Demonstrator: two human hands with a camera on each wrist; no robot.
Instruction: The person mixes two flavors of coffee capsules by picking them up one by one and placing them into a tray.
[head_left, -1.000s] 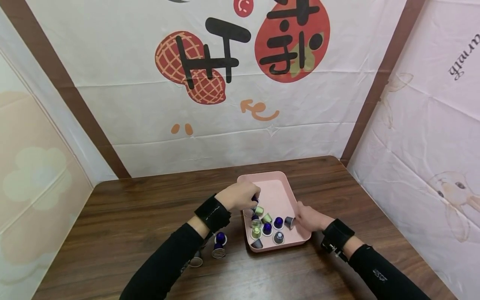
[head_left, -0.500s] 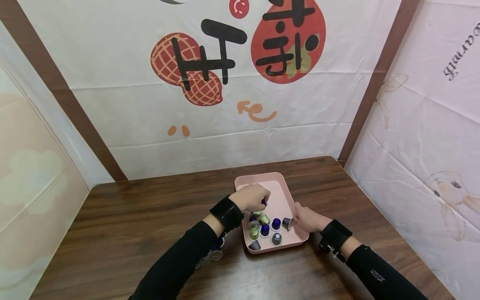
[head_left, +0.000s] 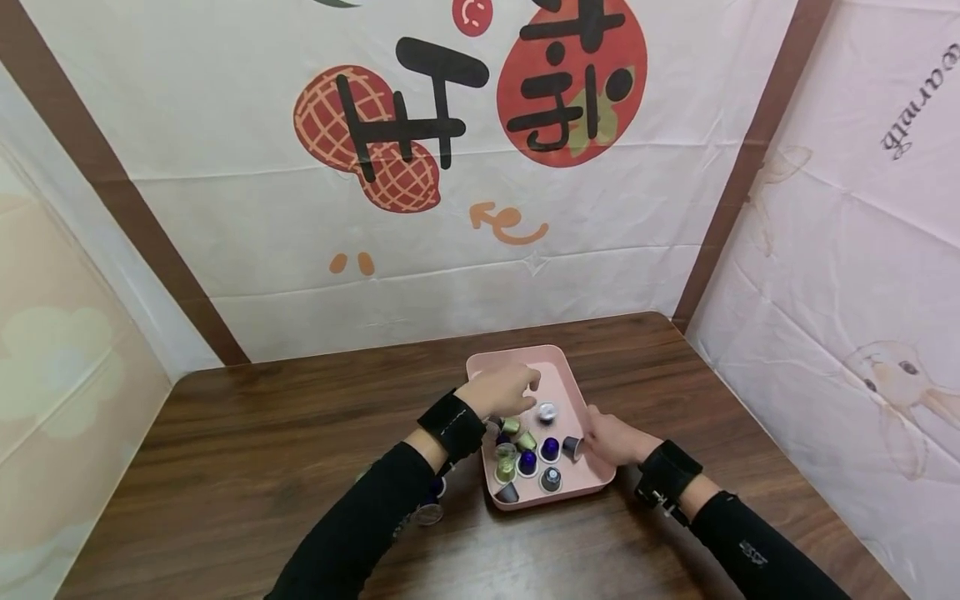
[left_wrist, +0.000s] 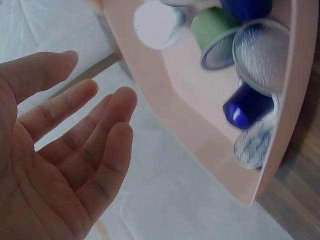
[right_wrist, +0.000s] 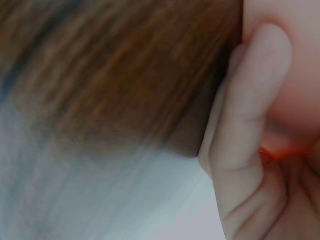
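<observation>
A pink tray (head_left: 557, 379) holds several coffee capsules. My left hand (head_left: 498, 390) hovers over its left part; in the left wrist view the thumb and fingers are spread apart with nothing between them. Just right of that hand lies a capsule (head_left: 547, 412) showing its silvery lid. Blue, green and grey ones cluster in the near half, among them a blue capsule (head_left: 550, 449), a green capsule (head_left: 527, 441) and a grey capsule (head_left: 573, 448) on its side. My right hand (head_left: 615, 436) grips the tray's right wall, fingers outside in the right wrist view.
More capsules (head_left: 430, 512) stand on the brown wooden table (head_left: 300, 433) left of the tray, partly hidden by the left forearm. Printed cloth (head_left: 420, 308) walls rise behind the table and along both sides.
My left hand carried a blue capsule to the right over the tray and let it go; a capsule with its silvery lid showing now lies there. The right hand stays at the wall.
</observation>
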